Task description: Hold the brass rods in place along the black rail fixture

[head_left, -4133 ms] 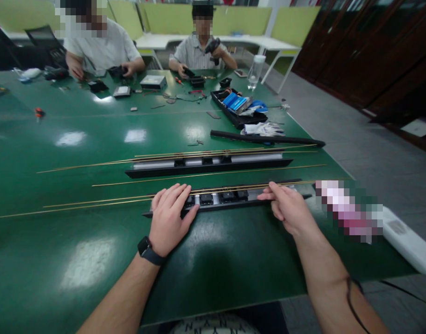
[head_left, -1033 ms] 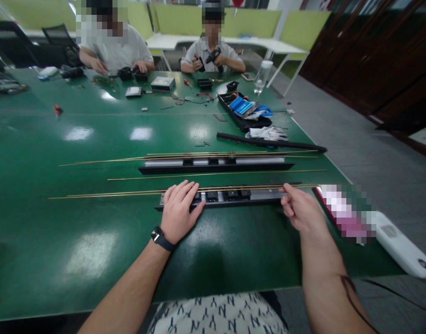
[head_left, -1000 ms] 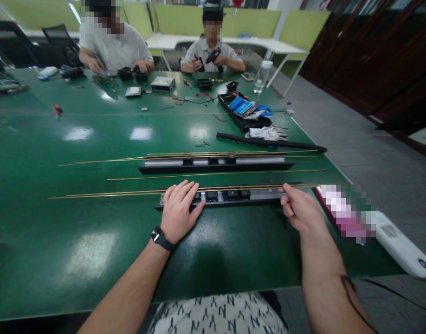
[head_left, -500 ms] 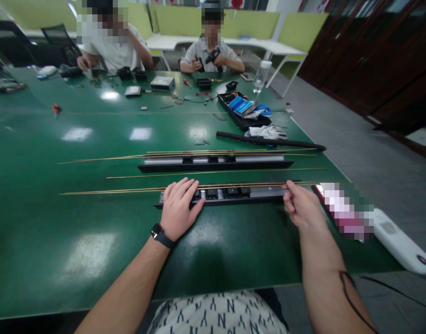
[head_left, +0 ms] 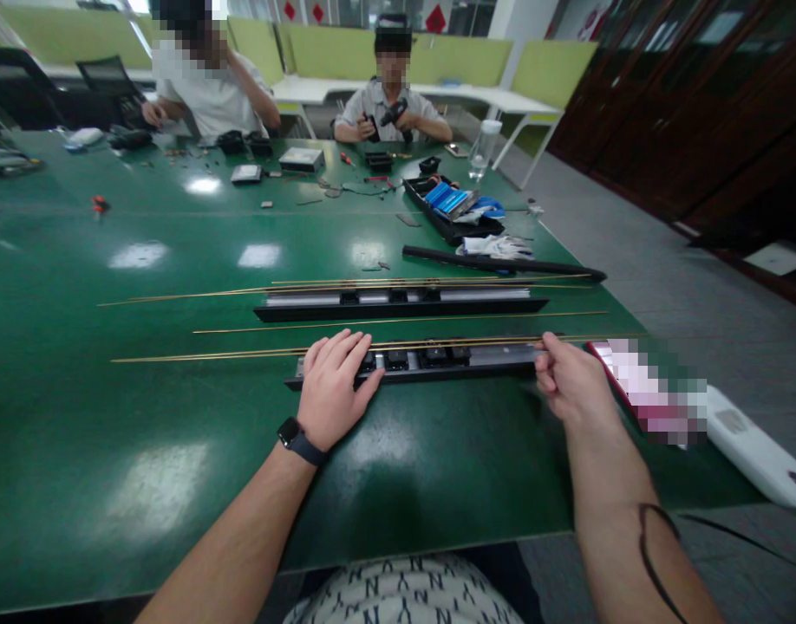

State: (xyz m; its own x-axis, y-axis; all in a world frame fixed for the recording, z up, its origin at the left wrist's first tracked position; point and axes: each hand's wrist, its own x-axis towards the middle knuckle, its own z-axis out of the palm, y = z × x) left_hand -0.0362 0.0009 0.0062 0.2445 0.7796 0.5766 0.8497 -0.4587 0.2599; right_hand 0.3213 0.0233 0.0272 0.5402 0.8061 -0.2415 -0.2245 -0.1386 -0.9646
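My left hand (head_left: 336,379) lies with its fingers spread over the left part of a long black-edged rail (head_left: 502,356) with several black blocks set along it. Thin brass-coloured rods (head_left: 209,355) run lengthwise over this rail, passing by the left fingertips. At the rail's right end, my right hand (head_left: 570,374) is closed in a pinch on a thin rod; which of the rods is hidden by the fingers. Beyond them, a single rod (head_left: 404,321) lies on the table. Behind that is a second similar rail (head_left: 398,307), also with rods along it.
On the green table (head_left: 157,485) are a blurred red-edged item (head_left: 616,381) and a white device (head_left: 759,446) at right. Farther back lie a black bar (head_left: 502,261), white gloves (head_left: 495,248), a black tray (head_left: 446,227) and a bottle (head_left: 485,149). Two people sit opposite.
My right hand has shifted slightly right along the rail's end, still pinched. The left hand stays where it was on the rail. The view has tilted up slightly.
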